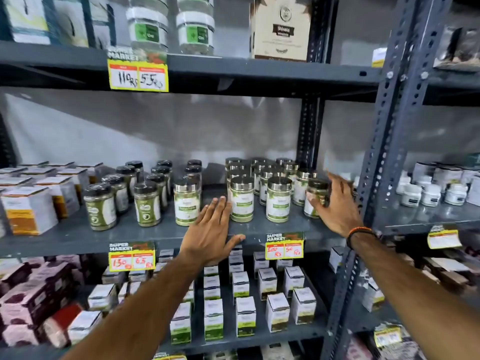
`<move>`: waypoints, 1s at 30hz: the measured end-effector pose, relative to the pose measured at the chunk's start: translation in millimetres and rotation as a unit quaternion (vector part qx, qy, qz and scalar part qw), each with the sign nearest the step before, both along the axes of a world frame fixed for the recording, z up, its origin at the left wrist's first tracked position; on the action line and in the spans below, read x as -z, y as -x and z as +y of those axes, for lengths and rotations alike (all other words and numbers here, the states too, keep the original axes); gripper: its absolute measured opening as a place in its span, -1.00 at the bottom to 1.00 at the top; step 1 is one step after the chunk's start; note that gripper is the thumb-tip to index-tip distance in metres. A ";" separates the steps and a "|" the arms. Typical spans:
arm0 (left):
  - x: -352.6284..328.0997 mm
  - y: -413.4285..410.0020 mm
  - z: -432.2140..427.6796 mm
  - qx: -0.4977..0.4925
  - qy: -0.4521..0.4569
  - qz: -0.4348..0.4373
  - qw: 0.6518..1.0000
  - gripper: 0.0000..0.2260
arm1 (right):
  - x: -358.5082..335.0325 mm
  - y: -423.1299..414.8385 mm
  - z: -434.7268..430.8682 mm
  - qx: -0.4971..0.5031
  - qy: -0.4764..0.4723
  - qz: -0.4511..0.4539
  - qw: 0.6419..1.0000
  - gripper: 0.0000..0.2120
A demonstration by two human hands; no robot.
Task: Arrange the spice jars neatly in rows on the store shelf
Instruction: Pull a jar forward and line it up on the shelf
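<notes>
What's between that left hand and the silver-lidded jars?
Nothing visible. The left hand lies flat on the shelf, fingertips right beside the nearest front jar. The right hand is already around the end jar.

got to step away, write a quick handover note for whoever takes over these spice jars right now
Left hand: open, flat on the middle shelf front, fingertips beside a front silver-lidded jar, holding nothing.
Right hand: closing around the rightmost silver-lidded jar, which sits tilted and out of line; firm grip not clear.
Done: the silver-lidded jars stand in rows running back; black-lidded jars to their left are in rows too.
Left: straighten that right jar into its row; one lone silver-lidded jar stands among the black-lidded rows, likely to be moved across.
</notes>
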State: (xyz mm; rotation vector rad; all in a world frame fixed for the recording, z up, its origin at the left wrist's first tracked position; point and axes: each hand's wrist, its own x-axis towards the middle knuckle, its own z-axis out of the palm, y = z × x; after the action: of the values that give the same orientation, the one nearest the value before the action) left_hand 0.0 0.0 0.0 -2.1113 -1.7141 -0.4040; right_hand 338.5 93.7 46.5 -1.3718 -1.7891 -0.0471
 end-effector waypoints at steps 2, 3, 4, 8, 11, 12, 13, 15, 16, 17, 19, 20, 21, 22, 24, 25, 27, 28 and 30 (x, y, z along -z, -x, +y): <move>7.5 0.7 3.6 -0.003 0.014 -0.010 1.000 -0.16 | 3.0 0.8 1.8 -0.006 0.032 0.018 0.999 -0.20; 11.3 1.4 5.8 -0.009 0.019 -0.011 1.000 -0.16 | 6.2 1.1 2.1 -0.016 0.044 0.028 0.999 -0.19; 12.6 2.1 5.8 -0.011 0.022 -0.008 1.000 -0.16 | 8.3 2.5 0.9 -0.025 0.054 0.040 0.997 -0.18; 10.7 1.3 9.1 -0.015 0.035 0.005 0.999 -0.11 | 10.7 5.1 2.3 -0.037 0.050 0.083 0.995 -0.16; 11.0 1.8 9.9 -0.021 0.038 0.001 0.999 -0.15 | 13.4 5.2 6.3 -0.040 0.053 0.095 0.993 -0.16; 10.9 1.5 9.5 -0.021 0.039 0.000 0.999 -0.16 | 14.0 5.8 6.5 -0.041 0.051 0.097 0.993 -0.16; 10.1 1.5 9.2 -0.021 0.041 -0.001 0.999 -0.18 | 14.3 5.8 7.8 -0.041 0.045 0.098 0.993 -0.16; 8.3 1.0 7.8 -0.019 0.037 -0.001 0.999 -0.21 | 14.8 5.1 9.0 -0.037 0.033 0.102 0.993 -0.18; 7.6 0.3 6.6 -0.020 0.035 0.000 0.999 -0.23 | 15.5 4.3 10.5 -0.032 0.026 0.104 0.994 -0.18; 6.8 -0.7 5.0 -0.023 0.036 0.001 0.999 -0.25 | 16.1 3.9 11.0 -0.027 0.021 0.111 0.993 -0.19; 5.3 -2.9 2.3 -0.026 0.037 -0.001 0.999 -0.28 | 16.8 4.4 9.5 -0.016 0.007 0.123 0.992 -0.18; 4.6 -3.8 1.2 -0.025 0.035 -0.002 0.999 -0.29 | 16.2 5.1 7.5 -0.010 -0.003 0.128 0.992 -0.17; 3.6 -4.7 -0.2 -0.026 0.034 -0.004 0.999 -0.29 | 14.6 6.2 5.0 -0.003 -0.015 0.131 0.991 -0.17; 3.0 -5.2 -1.1 -0.025 0.033 -0.005 0.999 -0.29 | 12.3 7.2 2.4 0.002 -0.029 0.134 0.991 -0.17; 1.4 -5.7 -1.8 -0.025 0.038 -0.007 0.999 -0.29 | 4.6 9.8 -5.6 0.000 -0.060 0.137 0.989 -0.17; 0.2 -6.1 -3.2 -0.026 0.044 -0.006 0.999 -0.30 | -0.9 11.7 -11.3 -0.006 -0.077 0.137 0.988 -0.17; -2.6 -6.8 -5.9 -0.026 0.056 -0.009 0.998 -0.30 | -14.7 17.0 -24.9 -0.027 -0.103 0.136 0.985 -0.18; -4.7 -7.0 -7.7 -0.025 0.065 -0.010 0.998 -0.31 | -22.7 20.7 -32.9 -0.038 -0.111 0.133 0.984 -0.18; -9.8 -7.7 -12.8 -0.018 0.085 -0.009 0.996 -0.33 | -39.3 29.8 -48.5 -0.063 -0.119 0.120 0.984 -0.17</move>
State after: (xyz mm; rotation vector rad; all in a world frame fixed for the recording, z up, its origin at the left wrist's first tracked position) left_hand 7.7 -12.8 9.8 -2.1947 -1.8527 -0.2758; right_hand 308.7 45.2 85.8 -1.0461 -1.6073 -0.0254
